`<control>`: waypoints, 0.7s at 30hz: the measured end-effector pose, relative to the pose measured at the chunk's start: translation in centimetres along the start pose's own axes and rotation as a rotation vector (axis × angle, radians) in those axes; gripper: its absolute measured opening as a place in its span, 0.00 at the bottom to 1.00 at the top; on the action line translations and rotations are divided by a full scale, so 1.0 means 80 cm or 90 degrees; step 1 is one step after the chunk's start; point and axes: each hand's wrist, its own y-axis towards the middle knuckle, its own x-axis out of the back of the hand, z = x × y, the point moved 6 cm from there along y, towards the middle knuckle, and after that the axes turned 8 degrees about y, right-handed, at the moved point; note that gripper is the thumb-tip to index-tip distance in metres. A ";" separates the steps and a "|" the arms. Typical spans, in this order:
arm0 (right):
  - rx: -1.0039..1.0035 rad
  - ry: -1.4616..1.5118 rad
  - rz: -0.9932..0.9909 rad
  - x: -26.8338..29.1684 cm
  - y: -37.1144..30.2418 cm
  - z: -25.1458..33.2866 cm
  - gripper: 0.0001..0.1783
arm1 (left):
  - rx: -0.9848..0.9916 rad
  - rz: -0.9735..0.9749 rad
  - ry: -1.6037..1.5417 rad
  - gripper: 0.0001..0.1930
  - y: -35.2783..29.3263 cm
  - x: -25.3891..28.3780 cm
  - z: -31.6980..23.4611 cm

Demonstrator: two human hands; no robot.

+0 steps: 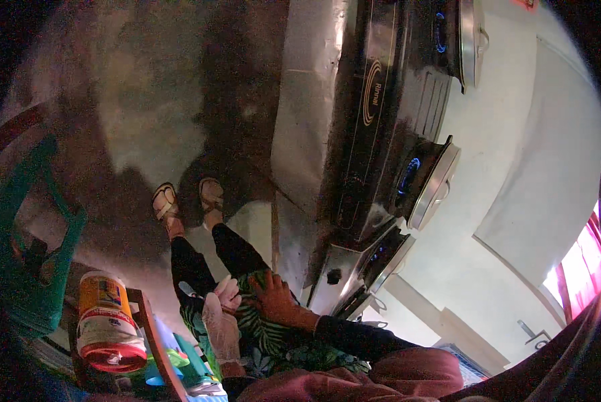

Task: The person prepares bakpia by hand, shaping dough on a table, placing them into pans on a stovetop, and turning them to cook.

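Observation:
My left hand (221, 320), in a thin clear plastic glove, is held over my lap with its fingers curled. A small pale bluish-white thing (188, 289) juts out beside the fingers; its kind is not clear, and most of it is hidden. My right hand (277, 300) is bare and lies over my thigh, its fingers stretched out on the dark apron (273, 335) with green leaves. Nothing shows in it.
To the right runs a black gas stove (361, 134) with blue flames under lidded pans (438, 191). At the left stand a green plastic chair (69, 268) and an orange-and-white tub (106, 315) with a red lid, beside a reddish-brown frame (156, 342). A grey panel (548, 154) hangs on the wall.

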 end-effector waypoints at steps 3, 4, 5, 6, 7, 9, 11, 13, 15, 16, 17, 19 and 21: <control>0.009 0.023 0.022 -0.008 0.007 0.000 0.34 | 0.005 0.006 -0.004 0.35 -0.002 -0.001 -0.001; 0.004 0.021 0.023 -0.018 0.007 -0.006 0.34 | -0.007 0.009 -0.008 0.35 0.001 0.001 0.002; 0.015 -0.019 0.022 -0.029 0.009 -0.009 0.34 | -0.019 0.012 -0.013 0.35 0.002 0.003 0.003; 0.030 -0.059 0.019 -0.028 0.012 -0.006 0.34 | -0.019 0.014 -0.013 0.35 0.003 0.002 0.003; 0.029 -0.060 0.018 -0.027 0.012 -0.005 0.34 | -0.017 0.031 -0.026 0.35 0.005 -0.001 0.002; 0.011 -0.058 0.062 -0.028 0.012 -0.006 0.34 | -0.014 0.048 -0.040 0.35 0.004 -0.006 0.003; 0.005 -0.073 0.077 -0.026 0.014 -0.006 0.35 | -0.007 -0.019 -0.016 0.34 0.000 -0.002 0.006; 0.004 -0.085 0.092 -0.022 0.017 -0.003 0.36 | -0.006 -0.021 -0.010 0.34 -0.001 -0.002 0.006; 0.019 -0.052 0.081 -0.017 0.016 -0.006 0.38 | -0.005 -0.021 -0.004 0.34 -0.001 -0.004 0.007; 0.019 -0.051 0.080 -0.025 0.015 -0.010 0.38 | -0.008 -0.018 -0.010 0.34 -0.001 -0.006 0.007; 0.026 -0.058 0.066 -0.029 0.017 -0.012 0.37 | -0.011 -0.015 -0.014 0.34 -0.002 -0.007 0.007; 0.039 -0.063 0.049 -0.025 0.019 -0.007 0.37 | -0.018 -0.004 -0.012 0.34 0.000 -0.002 0.010; 0.043 -0.060 0.067 -0.024 0.018 -0.007 0.36 | -0.025 0.009 -0.010 0.34 0.002 0.001 0.012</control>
